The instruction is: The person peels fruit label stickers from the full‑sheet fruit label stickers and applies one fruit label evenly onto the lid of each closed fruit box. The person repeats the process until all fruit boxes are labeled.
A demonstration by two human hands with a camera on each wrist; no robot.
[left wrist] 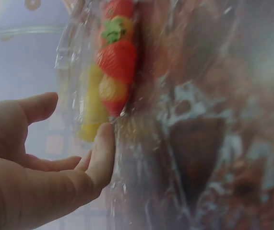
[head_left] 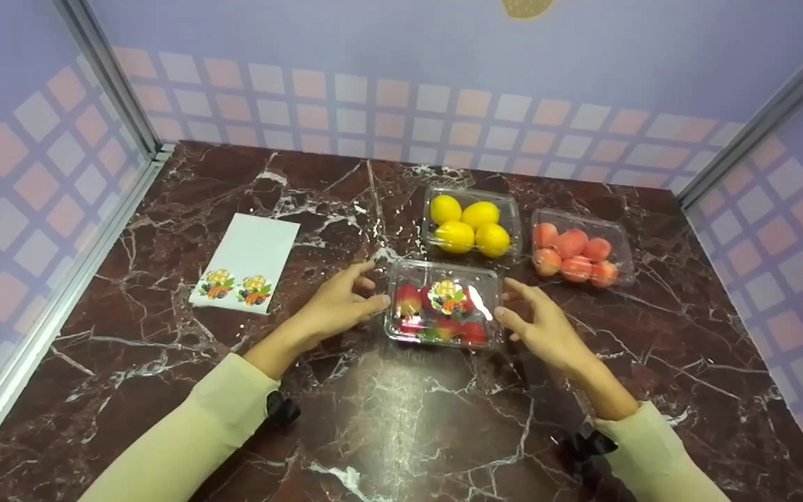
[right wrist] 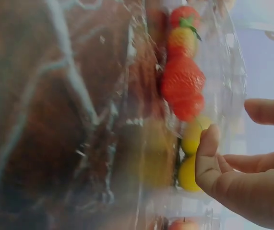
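A clear plastic box of strawberries [head_left: 470, 324] sits on the marble tabletop, with a fruit sticker [head_left: 447, 298] on its lid. Beside its left edge is my left hand [head_left: 335, 303], fingers loosely bent and thumb tip right at the side wall. Opposite it, my right hand [head_left: 546, 329] is at the right edge in a similar pose. In the left wrist view, red and yellowish strawberries [left wrist: 117, 62] show through the plastic, just beyond a fingertip. The right wrist view also has strawberries [right wrist: 182, 81] by the fingers, which are spread apart from the thumb.
Behind the strawberries stands a clear box of yellow lemons [head_left: 475, 224]. Right of that is a box of reddish-orange fruit [head_left: 576, 256]. A white sheet [head_left: 251, 254] with two fruit stickers lies at left. Patterned panels [head_left: 436, 104] wall the table's back and sides.
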